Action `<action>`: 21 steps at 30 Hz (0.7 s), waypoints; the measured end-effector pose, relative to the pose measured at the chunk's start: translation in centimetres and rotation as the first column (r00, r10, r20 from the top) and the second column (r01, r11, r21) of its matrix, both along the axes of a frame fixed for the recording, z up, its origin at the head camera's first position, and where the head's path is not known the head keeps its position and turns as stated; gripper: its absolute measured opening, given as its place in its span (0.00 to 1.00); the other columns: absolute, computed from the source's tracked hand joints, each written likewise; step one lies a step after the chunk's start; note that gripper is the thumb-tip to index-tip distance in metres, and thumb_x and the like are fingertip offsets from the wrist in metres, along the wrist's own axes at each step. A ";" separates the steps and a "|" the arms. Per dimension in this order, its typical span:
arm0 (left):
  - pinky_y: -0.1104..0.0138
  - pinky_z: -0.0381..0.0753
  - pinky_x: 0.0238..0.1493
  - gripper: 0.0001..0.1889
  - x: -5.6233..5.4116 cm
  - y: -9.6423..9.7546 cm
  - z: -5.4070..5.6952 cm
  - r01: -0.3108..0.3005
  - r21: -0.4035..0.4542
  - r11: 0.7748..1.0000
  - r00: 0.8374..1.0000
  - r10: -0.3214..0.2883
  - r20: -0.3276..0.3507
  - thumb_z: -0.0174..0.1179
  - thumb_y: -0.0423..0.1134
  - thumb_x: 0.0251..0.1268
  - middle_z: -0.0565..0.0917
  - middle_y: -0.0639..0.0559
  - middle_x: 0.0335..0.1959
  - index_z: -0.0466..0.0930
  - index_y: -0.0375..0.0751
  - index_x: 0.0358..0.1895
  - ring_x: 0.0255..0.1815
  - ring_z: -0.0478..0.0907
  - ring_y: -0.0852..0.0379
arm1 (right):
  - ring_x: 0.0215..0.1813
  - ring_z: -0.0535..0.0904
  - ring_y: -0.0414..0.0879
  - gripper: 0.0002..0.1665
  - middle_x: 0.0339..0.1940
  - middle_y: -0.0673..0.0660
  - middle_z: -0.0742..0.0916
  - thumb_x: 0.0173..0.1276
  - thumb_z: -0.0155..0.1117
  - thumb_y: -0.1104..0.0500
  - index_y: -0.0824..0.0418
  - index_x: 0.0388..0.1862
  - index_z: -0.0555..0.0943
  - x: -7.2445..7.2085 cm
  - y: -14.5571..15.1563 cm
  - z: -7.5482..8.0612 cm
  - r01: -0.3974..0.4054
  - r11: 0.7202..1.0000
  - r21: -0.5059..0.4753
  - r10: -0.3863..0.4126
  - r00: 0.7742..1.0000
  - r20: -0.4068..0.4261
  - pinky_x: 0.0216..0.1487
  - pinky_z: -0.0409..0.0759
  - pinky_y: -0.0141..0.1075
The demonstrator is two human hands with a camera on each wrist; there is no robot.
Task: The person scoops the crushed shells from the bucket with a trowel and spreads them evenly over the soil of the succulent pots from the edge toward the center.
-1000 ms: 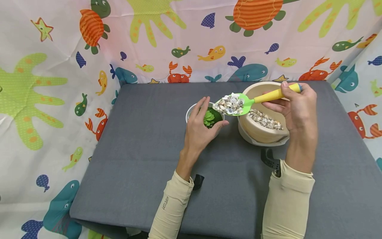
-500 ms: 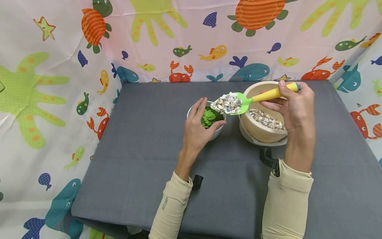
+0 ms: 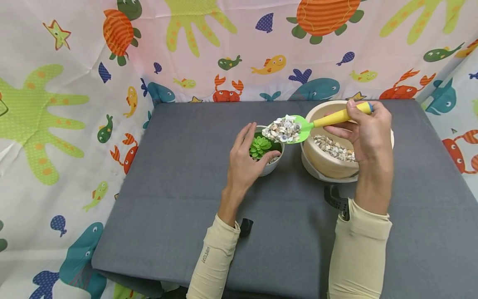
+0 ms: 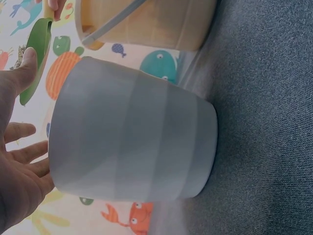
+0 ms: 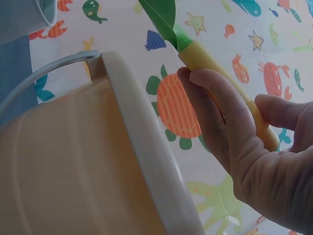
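My right hand (image 3: 374, 139) grips the yellow handle of a small garden trowel (image 3: 330, 119). Its green blade carries a heap of small shells and pebbles (image 3: 281, 129). The blade is held level, overlapping the right rim of a small white-grey plant pot (image 3: 267, 170) in the head view. A bright green succulent (image 3: 260, 146) sits inside that pot. My left hand (image 3: 242, 166) is around the pot's near-left rim, fingers extended and thumb spread. In the left wrist view, the fingertips (image 4: 36, 152) lie right at the pot's rim, and the thumb overlaps the trowel blade.
A beige bucket (image 3: 325, 164) with a grey handle (image 5: 54, 66) stands right of the pot, holding more shells and pebbles (image 3: 333, 148). Grey cloth covers the table (image 3: 179, 174). A curtain (image 3: 201, 66) printed with sea animals hangs behind and at the sides.
The trowel and right hand have moved slightly left, bringing the loaded blade further toward the pot. My left hand has shifted a little left, showing more of the succulent. The heap stays on the blade.
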State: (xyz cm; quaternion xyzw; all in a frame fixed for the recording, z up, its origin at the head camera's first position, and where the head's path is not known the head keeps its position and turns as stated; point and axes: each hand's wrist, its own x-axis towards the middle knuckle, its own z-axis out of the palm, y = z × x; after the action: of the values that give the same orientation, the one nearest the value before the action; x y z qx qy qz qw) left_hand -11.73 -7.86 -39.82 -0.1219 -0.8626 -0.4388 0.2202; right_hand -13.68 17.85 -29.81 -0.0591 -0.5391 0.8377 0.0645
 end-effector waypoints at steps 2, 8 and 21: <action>0.50 0.76 0.74 0.50 0.0 -0.1 0.0 -0.001 -0.002 1.000 1.000 0.001 0.006 0.80 0.53 0.54 0.72 0.40 0.77 0.67 0.41 0.79 0.76 0.74 0.43 | 0.34 0.93 0.50 0.20 0.49 0.60 0.77 0.74 0.67 0.59 0.65 0.51 0.66 0.0 -0.1 0.0 0.000 1.000 0.000 0.000 1.000 -0.001 0.31 0.89 0.41; 0.50 0.76 0.75 0.50 0.1 -0.2 -0.2 0.001 0.002 1.000 1.000 -0.001 0.017 0.81 0.52 0.54 0.72 0.39 0.77 0.67 0.39 0.79 0.76 0.74 0.43 | 0.33 0.93 0.51 0.19 0.47 0.60 0.78 0.74 0.67 0.60 0.65 0.51 0.66 -0.1 -0.2 -0.1 -0.003 0.999 -0.032 0.003 1.000 -0.008 0.31 0.90 0.42; 0.51 0.75 0.75 0.50 0.1 -1.2 -0.7 -0.014 0.003 1.000 1.000 0.014 0.009 0.81 0.53 0.54 0.73 0.38 0.76 0.68 0.40 0.78 0.76 0.74 0.43 | 0.35 0.93 0.50 0.20 0.49 0.60 0.80 0.75 0.66 0.58 0.64 0.53 0.66 -0.4 -1.0 -0.2 -0.017 1.000 0.003 0.017 1.000 0.024 0.33 0.90 0.42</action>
State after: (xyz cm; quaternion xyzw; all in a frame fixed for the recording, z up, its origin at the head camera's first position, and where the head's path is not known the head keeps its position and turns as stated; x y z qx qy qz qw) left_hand -11.63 -9.04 -40.47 -0.1137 -0.8637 -0.4391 0.2196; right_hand -14.04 16.82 -29.98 -0.0644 -0.5415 0.8367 0.0512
